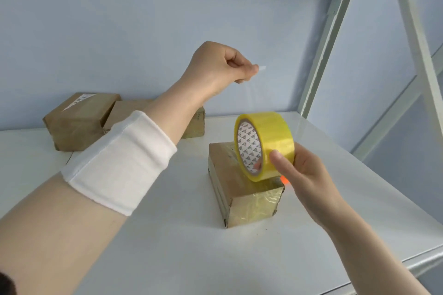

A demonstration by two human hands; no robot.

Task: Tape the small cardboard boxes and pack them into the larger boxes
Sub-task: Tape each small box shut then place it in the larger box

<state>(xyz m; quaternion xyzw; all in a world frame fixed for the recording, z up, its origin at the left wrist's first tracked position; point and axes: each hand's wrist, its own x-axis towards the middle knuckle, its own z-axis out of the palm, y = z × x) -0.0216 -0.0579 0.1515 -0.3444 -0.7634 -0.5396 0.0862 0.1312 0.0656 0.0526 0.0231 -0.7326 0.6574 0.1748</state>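
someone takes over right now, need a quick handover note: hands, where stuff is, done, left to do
Left hand: raised, pinching the tape end, with a clear strip pulled up off the roll.
Right hand: grips the roll, held just above the box.
The box sits mid table. Other boxes are at the back left.
Done: tape already shows on the box's near end.
Left: lay this strip on the box and cut it. I cannot tell if the other boxes are taped. Packing is not started, and no larger box is in view.
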